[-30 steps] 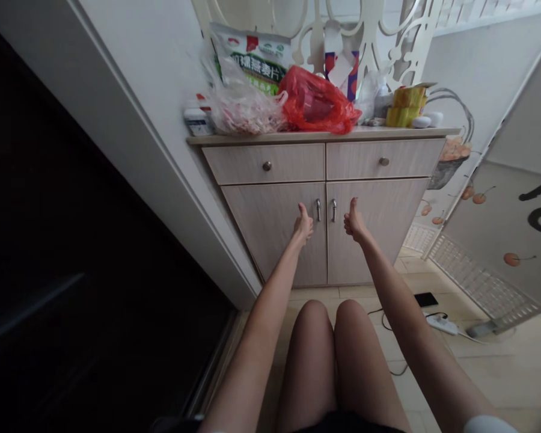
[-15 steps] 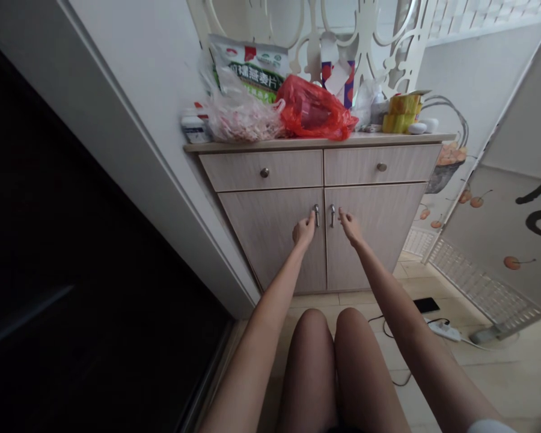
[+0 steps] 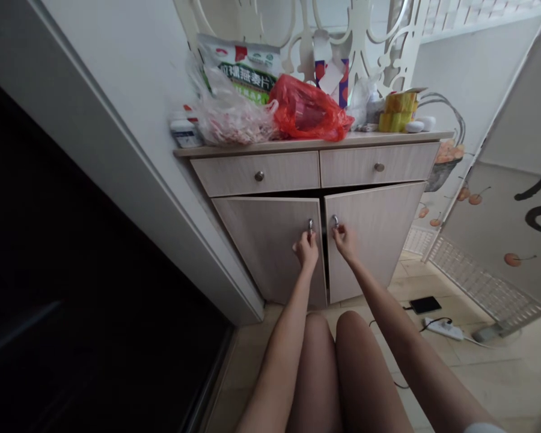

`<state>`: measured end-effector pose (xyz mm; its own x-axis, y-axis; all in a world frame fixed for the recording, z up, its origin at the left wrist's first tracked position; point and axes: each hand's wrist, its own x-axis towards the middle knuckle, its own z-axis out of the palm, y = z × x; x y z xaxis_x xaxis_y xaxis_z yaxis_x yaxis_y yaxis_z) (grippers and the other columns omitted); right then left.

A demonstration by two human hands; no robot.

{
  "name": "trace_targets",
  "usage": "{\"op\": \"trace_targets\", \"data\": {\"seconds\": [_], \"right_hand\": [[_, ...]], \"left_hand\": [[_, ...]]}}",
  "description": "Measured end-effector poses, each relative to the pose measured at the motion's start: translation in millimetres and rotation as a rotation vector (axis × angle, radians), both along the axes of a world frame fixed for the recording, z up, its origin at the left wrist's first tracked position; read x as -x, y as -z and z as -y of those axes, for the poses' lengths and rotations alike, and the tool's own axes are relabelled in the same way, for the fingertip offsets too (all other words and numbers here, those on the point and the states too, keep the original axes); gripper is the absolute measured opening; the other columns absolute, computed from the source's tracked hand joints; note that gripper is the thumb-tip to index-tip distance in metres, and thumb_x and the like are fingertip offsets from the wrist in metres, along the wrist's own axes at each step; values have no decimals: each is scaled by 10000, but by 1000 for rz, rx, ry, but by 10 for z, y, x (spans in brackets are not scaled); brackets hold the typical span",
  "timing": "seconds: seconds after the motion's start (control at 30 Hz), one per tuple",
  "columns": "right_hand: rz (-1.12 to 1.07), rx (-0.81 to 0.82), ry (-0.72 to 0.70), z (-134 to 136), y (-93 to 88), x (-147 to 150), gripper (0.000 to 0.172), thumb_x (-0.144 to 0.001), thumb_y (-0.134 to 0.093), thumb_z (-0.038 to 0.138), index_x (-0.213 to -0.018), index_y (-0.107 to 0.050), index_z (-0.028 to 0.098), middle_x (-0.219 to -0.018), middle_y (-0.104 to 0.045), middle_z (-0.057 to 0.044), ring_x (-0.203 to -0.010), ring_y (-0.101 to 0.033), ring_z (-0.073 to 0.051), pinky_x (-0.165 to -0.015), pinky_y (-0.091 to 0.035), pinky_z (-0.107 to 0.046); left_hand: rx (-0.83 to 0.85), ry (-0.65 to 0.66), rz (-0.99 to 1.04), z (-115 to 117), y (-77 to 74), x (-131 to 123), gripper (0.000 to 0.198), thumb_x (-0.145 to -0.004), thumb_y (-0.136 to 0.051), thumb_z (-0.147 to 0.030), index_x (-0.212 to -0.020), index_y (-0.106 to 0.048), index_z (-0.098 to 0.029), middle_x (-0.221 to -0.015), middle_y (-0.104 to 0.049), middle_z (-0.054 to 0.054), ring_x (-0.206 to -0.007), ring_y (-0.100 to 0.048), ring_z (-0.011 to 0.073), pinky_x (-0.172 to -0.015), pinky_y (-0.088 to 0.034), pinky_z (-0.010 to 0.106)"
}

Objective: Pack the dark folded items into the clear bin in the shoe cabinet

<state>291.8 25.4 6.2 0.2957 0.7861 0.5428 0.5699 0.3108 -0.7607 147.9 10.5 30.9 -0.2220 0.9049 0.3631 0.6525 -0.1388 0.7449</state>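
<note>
Two pale wood-grain cabinet doors stand slightly ajar, with a dark gap along their tops and between them. My left hand (image 3: 307, 248) is closed on the metal handle (image 3: 311, 225) of the left cabinet door (image 3: 265, 240). On the right cabinet door (image 3: 379, 234), my right hand (image 3: 345, 242) pinches the lower part of the other metal handle (image 3: 335, 220). Fingers cover the lower ends of both handles. What lies inside the cabinet is too dark to see.
Above the doors are two closed drawers (image 3: 259, 176). The cabinet top holds a red plastic bag (image 3: 309, 111), a clear bag (image 3: 234, 117), an oat packet (image 3: 247, 63), a white bottle (image 3: 184, 131) and yellow packs (image 3: 397, 112). A phone (image 3: 425, 305) and power strip (image 3: 444, 328) lie on the floor at right.
Both hands have closed on the handles. The two doors, flush with the cabinet before, have swung slightly outward towards me.
</note>
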Motion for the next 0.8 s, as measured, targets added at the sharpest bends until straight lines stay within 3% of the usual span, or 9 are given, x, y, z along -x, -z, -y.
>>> {"op": "trace_targets", "data": {"seconds": [0.23,0.4,0.6,0.8], "right_hand": [[107,-139,109,1092,169,-409,334,-972,-492,484,-968,-659,195,-916,-726,-129,-892,-591,-286,-831,-409,-421],[158,-190,213,1774,237,-947,347,-953,-555,515,-932,-710,205,-858,-717,-102,-848,-628,-279,-801,-464,-415],[265,-168,350,2257,208,-1416,440,-941,-523,586,-858,-733,208,-814,-723,-104,-772,-627,-268,-747,-467,-401],[349,-130,458,2553,304,-1910,427,-904,-531,593,-816,-703,212,-764,-696,-97,-703,-622,-254,-673,-456,-369]], "left_hand": [[-189,-62,43,776,276,674,165,-925,-544,-288,-909,-691,-213,-906,-798,125,-857,-744,264,-943,-460,439],[-334,-134,24,1208,414,1260,303,-920,-520,-456,-872,-701,-218,-804,-783,95,-758,-730,236,-765,-535,363],[-395,-277,-42,1549,456,1913,336,-864,-552,-508,-767,-677,-212,-693,-733,74,-644,-692,218,-665,-551,325],[-362,-405,-8,1740,416,2554,353,-741,-569,-547,-776,-671,-211,-759,-757,115,-715,-725,283,-670,-587,379]]}}
